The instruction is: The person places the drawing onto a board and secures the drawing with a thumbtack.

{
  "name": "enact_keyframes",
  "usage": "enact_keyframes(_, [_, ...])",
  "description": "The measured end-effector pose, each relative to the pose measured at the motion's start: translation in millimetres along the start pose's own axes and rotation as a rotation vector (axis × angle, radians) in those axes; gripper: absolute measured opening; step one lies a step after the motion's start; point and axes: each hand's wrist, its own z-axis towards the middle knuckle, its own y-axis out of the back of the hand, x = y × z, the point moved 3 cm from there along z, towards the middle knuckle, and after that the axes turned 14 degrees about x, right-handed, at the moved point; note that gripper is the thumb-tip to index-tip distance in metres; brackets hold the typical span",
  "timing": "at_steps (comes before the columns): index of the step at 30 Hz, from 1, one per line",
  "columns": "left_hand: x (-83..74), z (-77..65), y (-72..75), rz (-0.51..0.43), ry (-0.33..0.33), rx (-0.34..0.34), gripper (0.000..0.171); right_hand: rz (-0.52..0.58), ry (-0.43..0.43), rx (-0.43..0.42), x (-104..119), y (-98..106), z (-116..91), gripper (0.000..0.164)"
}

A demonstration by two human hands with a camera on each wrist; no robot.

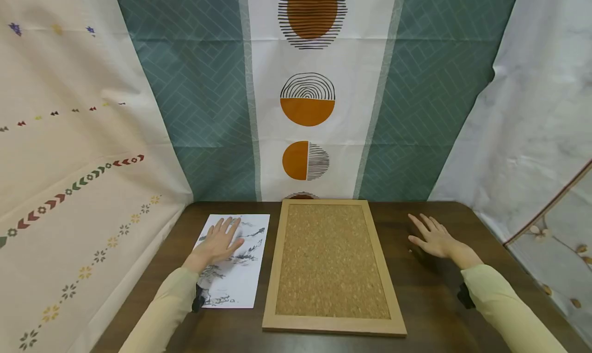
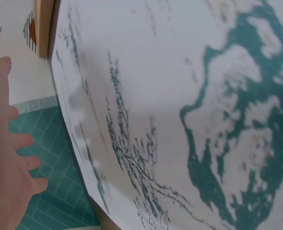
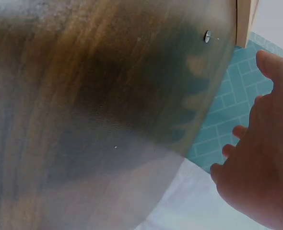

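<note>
My left hand point(image 1: 217, 244) is spread palm down over a white sheet with an ink landscape print point(image 1: 252, 271). In the left wrist view a gap shows between the fingers point(image 2: 24, 163) and the sheet point(image 2: 165, 110). To the right lies a cork board point(image 1: 330, 260) in a light wooden frame, touched by neither hand. My right hand point(image 1: 435, 239) hovers over the dark table with straight, spread fingers and nothing in them. A small thumbtack point(image 3: 207, 36) lies on the wood near it, its pin pointing sideways.
The dark wooden table point(image 1: 324, 342) has rounded far corners. Behind it hangs a green and white cloth point(image 1: 213, 96) with orange circles. A cream patterned cloth point(image 1: 69, 163) drapes at the left, a pale marbled one point(image 1: 532, 137) at the right.
</note>
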Motion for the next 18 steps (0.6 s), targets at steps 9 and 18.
enact_keyframes(9, [0.5,-1.5,-1.9,0.007,-0.015,-0.027,0.069,0.051,0.023,-0.006,-3.1,-5.1,2.2,0.070])
enact_keyframes(18, [-2.2,-0.2,0.7,-0.001,-0.030,-0.057,0.067,0.141,0.072,-0.063,-4.4,-5.3,5.2,0.067])
